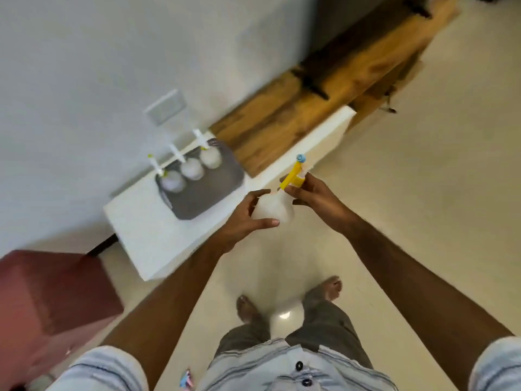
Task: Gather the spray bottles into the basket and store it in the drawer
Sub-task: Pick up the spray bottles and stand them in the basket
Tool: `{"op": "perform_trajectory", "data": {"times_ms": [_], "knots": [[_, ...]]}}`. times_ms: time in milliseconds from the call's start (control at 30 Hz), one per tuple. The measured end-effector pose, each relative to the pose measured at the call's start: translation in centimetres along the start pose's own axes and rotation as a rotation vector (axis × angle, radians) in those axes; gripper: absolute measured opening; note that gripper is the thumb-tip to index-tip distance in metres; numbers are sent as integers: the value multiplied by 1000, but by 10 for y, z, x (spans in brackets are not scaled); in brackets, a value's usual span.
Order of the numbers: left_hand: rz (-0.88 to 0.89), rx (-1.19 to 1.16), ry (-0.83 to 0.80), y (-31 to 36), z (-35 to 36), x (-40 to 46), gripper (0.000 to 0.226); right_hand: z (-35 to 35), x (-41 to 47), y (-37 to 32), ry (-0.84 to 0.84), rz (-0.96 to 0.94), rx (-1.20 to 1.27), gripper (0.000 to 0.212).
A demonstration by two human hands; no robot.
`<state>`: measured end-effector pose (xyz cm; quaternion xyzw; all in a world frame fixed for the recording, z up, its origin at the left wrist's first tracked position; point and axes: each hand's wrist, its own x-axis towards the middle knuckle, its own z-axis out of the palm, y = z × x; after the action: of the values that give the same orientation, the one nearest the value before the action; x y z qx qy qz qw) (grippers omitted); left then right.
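Head view: we gripped a translucent white yellow-triggered spray bottle point(275, 208) with left hand point(248, 218) and right hand point(315, 197), beside grey rectangular basket point(208, 190).

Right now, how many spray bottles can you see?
4. Three stand in a row in the grey basket at and; the fourth is held in both hands, left and right.

A person stands over a low white cabinet point(158, 232), holding a white spray bottle point(273, 208) with a yellow trigger in both hands: left hand point(248, 218) around the body, right hand point(313, 194) at the neck. Three more bottles point(192, 168) stand in a grey basket point(210, 190) on the cabinet.
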<state>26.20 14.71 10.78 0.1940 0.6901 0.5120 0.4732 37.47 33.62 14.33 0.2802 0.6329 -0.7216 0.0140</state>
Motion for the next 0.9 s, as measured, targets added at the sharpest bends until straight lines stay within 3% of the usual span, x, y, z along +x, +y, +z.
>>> {"op": "perform_trajectory", "data": {"times_ms": [133,233,400,533,733,900], "knots": [[9,-21,251,-32,-86,-38,82,103,58,-18,-172,7,-159,34],[31,-42,349,-51,-134,-44,79,156,99,-25,-270,17,-238,39],[-35,-169,365,-81,-192,-29,80,202,162,-28,-424,-3,-395,45],[-124,-152,440,-107,-232,-1,83,230,221,-5,-448,-23,-493,44],[-308,147,606,-166,-280,45,62,261,299,52,-445,-130,-587,37],[-412,130,749,-204,-298,68,42,279,343,78,-506,-159,-721,30]]}}
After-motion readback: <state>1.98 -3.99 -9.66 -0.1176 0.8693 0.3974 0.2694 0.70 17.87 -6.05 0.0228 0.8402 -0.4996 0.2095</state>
